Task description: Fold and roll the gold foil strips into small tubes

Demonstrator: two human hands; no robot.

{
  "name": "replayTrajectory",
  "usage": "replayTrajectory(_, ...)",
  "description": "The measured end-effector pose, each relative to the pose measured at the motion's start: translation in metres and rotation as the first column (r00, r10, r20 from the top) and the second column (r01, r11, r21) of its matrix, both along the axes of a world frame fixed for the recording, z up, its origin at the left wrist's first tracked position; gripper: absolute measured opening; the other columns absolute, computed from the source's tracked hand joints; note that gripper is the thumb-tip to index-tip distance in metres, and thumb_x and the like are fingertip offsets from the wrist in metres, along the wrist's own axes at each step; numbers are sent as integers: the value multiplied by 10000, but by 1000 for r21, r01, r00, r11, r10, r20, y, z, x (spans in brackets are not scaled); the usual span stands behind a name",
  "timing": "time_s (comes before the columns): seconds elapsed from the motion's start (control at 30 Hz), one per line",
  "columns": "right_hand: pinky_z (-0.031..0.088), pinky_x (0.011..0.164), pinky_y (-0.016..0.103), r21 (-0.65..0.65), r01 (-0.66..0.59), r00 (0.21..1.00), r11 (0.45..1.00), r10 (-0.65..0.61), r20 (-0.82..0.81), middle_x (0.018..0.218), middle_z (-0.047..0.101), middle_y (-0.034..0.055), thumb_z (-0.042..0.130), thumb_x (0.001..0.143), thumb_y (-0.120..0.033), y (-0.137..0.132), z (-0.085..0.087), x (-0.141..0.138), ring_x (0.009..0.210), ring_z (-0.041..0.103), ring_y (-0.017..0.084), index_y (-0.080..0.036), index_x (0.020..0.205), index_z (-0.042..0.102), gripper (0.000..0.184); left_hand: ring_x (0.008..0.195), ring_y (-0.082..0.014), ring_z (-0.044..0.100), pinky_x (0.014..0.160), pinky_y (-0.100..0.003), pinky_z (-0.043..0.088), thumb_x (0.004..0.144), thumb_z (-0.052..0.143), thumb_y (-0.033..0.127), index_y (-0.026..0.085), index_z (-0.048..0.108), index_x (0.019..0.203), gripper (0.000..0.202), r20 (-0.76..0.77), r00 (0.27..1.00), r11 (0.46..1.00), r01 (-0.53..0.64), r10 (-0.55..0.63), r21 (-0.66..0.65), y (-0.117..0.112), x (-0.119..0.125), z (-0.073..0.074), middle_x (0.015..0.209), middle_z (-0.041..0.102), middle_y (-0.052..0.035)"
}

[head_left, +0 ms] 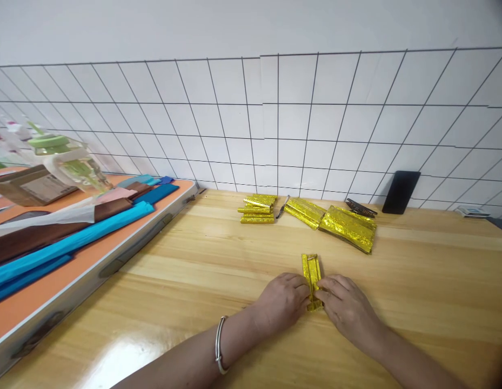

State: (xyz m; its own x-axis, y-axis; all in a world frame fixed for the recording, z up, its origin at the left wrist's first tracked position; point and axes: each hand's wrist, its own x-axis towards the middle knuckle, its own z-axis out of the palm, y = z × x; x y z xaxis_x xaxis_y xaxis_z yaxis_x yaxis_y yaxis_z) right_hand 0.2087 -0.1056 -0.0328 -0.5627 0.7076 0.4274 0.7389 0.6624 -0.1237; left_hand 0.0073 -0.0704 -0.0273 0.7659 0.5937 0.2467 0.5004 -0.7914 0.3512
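A narrow folded piece of shiny gold foil paper (311,270) lies on the wooden table, its long sides turned inward. My left hand (285,300) grips its left edge with curled fingers, a silver bangle on that wrist. From the other side, my right hand (346,308) presses its fingers on the right edge. Both sets of fingertips partly cover the near end of the foil. Beyond it sit a stack of folded gold strips (258,209), a flat gold sheet (305,212) and a thicker pile of gold sheets (348,229).
A pen (282,207) lies between the gold stacks. Behind the pile is a dark hair clip (361,208); a black phone (401,192) leans on the tiled wall. At left, an orange-topped board (108,237) carries blue and brown paper, a cardboard box (32,185) and a green-lidded bottle (68,162).
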Motion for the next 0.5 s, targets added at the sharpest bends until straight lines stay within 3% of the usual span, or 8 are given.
replayTrajectory(0.1, 447, 801, 388, -45, 13, 1000, 999, -14, -25, 950, 617, 82, 470, 843, -102, 0, 2, -1, 934, 509, 211, -187, 953, 630, 212, 904, -189, 558, 861, -330, 437, 826, 480, 219, 162, 554, 895, 116, -1, 1000, 1000, 5, -5, -2, -5, 0, 4, 907, 605, -59)
replayTrajectory(0.23, 438, 782, 375, -65, 19, 999, 998, -22, -44, 914, 619, 76, 475, 846, -113, 0, 4, -1, 903, 511, 204, -187, 933, 631, 193, 966, -226, 542, 888, -359, 424, 741, 574, 275, 163, 541, 976, 262, -5, 1000, 1000, -3, 3, 7, -12, 1, 10, 958, 601, -73)
replayTrajectory(0.37, 433, 764, 358, -87, 20, 999, 996, -24, -48, 861, 619, 61, 479, 852, -129, -3, 7, -6, 858, 519, 189, -190, 902, 633, 174, 977, -225, 550, 895, -372, 413, 802, 513, 282, 168, 549, 929, 174, -32, 999, 998, -14, 16, 54, -13, 3, 10, 946, 617, -72)
replayTrajectory(0.5, 437, 760, 350, -58, -8, 999, 998, 5, -44, 845, 627, 52, 474, 865, -161, -5, 9, -8, 837, 537, 181, -199, 940, 627, 175, 1040, -203, 547, 930, -353, 392, 853, 429, 174, 159, 557, 981, 182, -60, 998, 992, 26, -19, 124, -7, 1, 4, 1019, 630, -83)
